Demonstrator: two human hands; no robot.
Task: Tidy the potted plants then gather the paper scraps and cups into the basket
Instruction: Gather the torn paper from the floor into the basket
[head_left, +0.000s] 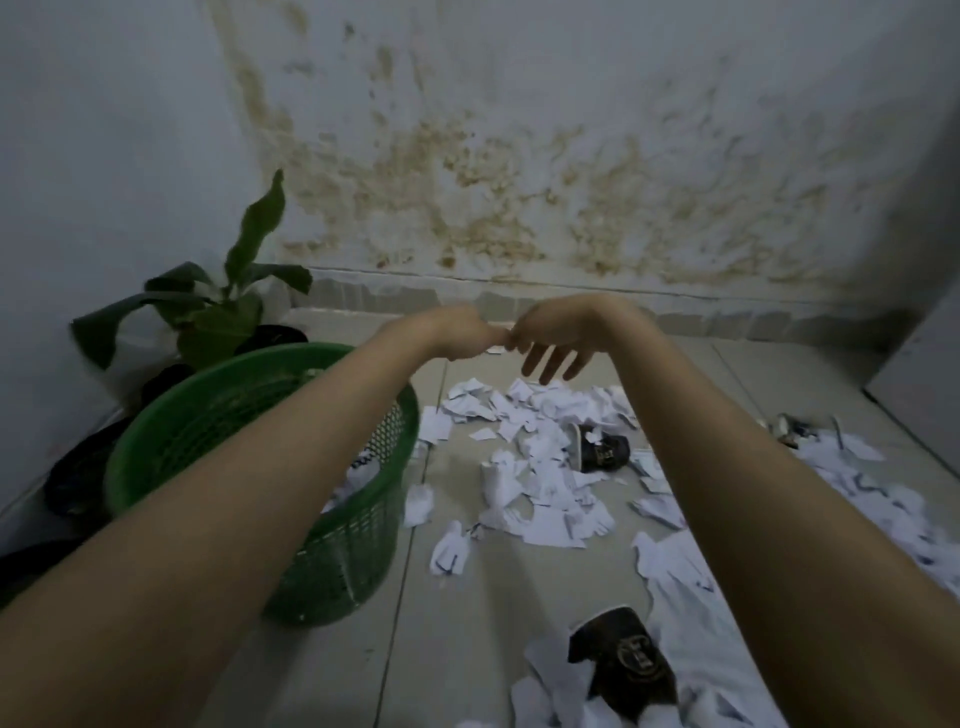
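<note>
Both my arms stretch forward over the floor. My left hand (457, 332) is curled with its fingers closed, and nothing shows in it. My right hand (558, 343) touches it at the fingertips, its other fingers hanging apart and empty. Below them white paper scraps (535, 457) litter the tiled floor. A dark paper cup (602, 449) lies on its side among the scraps, and another dark cup (626, 660) lies near the bottom. A green mesh basket (332, 545) stands at the left with some paper inside. A leafy potted plant (223, 306) stands in the corner behind it.
Dark pots (78, 467) line the left wall beside the basket. A stained wall (519, 182) closes the far side. More scraps (857, 493) and a small dark object (789, 428) lie at the right, next to a pale panel edge (914, 395).
</note>
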